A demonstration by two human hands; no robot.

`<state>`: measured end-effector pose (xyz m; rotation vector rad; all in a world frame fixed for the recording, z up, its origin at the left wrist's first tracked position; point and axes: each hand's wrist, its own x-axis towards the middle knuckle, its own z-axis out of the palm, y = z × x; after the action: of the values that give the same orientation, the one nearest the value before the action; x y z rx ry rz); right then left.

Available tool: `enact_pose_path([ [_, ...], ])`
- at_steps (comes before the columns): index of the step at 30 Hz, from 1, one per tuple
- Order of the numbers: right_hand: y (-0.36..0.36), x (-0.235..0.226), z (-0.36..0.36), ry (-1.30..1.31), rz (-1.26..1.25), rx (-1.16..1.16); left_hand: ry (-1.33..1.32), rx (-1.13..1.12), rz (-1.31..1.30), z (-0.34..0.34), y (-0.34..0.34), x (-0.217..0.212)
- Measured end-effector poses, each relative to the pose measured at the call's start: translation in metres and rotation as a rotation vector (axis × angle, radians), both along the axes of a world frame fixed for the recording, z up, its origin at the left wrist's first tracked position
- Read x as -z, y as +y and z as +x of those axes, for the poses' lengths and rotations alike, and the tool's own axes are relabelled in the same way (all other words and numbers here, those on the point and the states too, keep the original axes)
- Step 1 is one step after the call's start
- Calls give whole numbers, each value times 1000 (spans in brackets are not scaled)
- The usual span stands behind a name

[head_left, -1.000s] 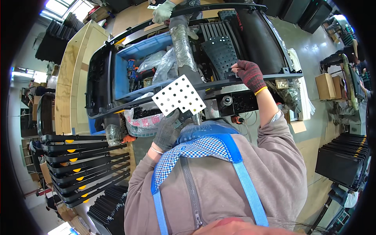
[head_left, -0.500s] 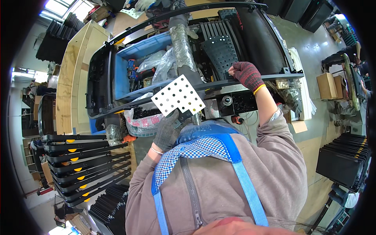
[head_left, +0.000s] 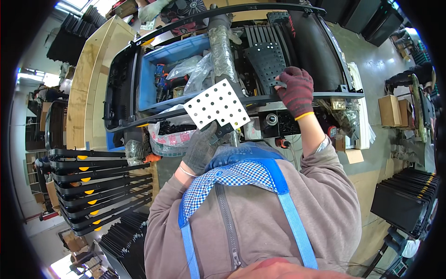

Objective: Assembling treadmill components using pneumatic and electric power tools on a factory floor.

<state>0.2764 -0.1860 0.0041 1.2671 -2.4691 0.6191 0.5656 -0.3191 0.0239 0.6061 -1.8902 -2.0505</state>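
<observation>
Workshop clutter rings you, with stacked black frames [head_left: 76,191] at 8 o'clock from the white perforated plate [head_left: 216,103]. Your left hand [head_left: 202,148] is closed on its near corner, by a black bracket [head_left: 223,132]. At its 3 o'clock, your right hand's [head_left: 296,92] fingers curl partway at a black rail [head_left: 265,98]; I cannot tell whether they grip anything.

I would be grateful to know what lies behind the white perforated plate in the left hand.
Behind the white perforated plate, the black frame bar shows on either side, its middle stretch covered. The left hand holds the lower edge; anything beneath is hidden.
</observation>
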Motion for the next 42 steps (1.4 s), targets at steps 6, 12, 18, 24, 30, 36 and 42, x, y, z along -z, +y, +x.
enact_pose_path([
  [6,-11,-16,76,0,-344,-552,63,73,-211,-9,-6,2],
  [12,-16,2,100,-200,-298,-637,40,-86,508,-22,5,-7],
  [18,-9,0,91,-167,-379,-725,-64,190,-745,-20,-6,4],
  [24,18,9,55,-258,-444,-688,-119,114,-860,-31,1,-16],
  [30,81,7,-49,-321,-459,-126,-136,61,-856,-22,1,-10],
  [36,166,2,-152,-482,-377,227,-126,-30,-776,-17,-1,14],
  [42,196,22,-197,-1014,-463,154,-110,-178,-317,-22,9,12],
])
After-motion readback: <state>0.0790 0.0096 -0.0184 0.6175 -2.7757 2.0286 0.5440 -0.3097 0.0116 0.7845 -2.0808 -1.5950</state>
